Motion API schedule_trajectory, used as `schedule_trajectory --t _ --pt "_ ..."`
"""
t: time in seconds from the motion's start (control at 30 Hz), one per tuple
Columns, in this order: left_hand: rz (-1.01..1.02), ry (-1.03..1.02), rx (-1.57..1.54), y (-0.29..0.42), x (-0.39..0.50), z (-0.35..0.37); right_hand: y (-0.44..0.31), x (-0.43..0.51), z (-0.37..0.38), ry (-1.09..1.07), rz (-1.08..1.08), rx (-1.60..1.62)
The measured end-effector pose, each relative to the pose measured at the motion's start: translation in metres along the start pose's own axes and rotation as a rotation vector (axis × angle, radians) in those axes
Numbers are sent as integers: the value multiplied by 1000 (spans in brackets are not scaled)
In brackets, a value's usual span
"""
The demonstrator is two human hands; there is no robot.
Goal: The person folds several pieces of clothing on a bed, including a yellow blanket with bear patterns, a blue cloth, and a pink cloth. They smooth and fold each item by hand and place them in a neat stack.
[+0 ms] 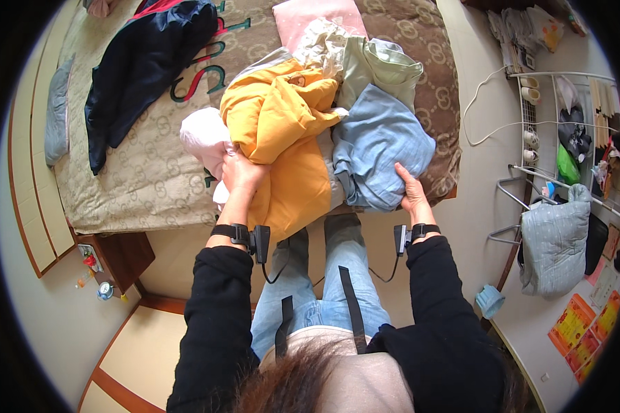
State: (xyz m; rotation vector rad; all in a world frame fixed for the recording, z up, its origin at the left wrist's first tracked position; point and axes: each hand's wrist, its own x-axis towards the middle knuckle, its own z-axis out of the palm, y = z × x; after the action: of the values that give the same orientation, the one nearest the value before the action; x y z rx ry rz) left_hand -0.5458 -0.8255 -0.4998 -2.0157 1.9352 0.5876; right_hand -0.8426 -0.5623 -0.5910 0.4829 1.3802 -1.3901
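A pile of loose fabric lies at the near edge of the bed. My left hand [244,173] grips the pale pink cloth [204,134], right against a crumpled yellow cloth [274,113]; its fingertips are partly hidden in the folds. Part of the yellow fabric hangs over the bed's edge. On the other side, my right hand [413,190] holds the near right edge of a light blue cloth [382,147], thumb on top and the other fingers mostly underneath. Behind these are a pale green garment [392,67] and a cream patterned cloth [323,46].
A navy garment [139,77] is spread on the patterned bed cover [150,191]. At the back lies a pink dotted cloth [315,18]. A grey quilted cover [555,248] hangs on a chair to the right, near a white metal rack [558,75]. A light blue bin [490,301] stands by the wall.
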Motion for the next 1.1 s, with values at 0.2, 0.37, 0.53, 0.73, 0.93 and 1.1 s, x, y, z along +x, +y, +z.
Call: schedule_trajectory --t 0.2,0.37,0.53,0.73,0.93,1.1 --pt "-24 -82 -220 -29 -23 -14 10 -37 45 106 -279 -59" --pt "97 -152 -611 -77 -42 -23 -16 -119 94 90 -591 -236" --pt "34 -179 -1166 -86 -78 -61 -40 -212 160 2 -803 -595" --pt "117 -228 -1539 -94 -96 -96 23 -257 265 -83 -1165 -1376" --pt "-59 -170 -1585 -122 -87 -72 96 -243 297 -398 -1029 -1727" --pt "-166 -241 -1601 -137 -76 -57 117 -220 295 -462 -1083 -1761"
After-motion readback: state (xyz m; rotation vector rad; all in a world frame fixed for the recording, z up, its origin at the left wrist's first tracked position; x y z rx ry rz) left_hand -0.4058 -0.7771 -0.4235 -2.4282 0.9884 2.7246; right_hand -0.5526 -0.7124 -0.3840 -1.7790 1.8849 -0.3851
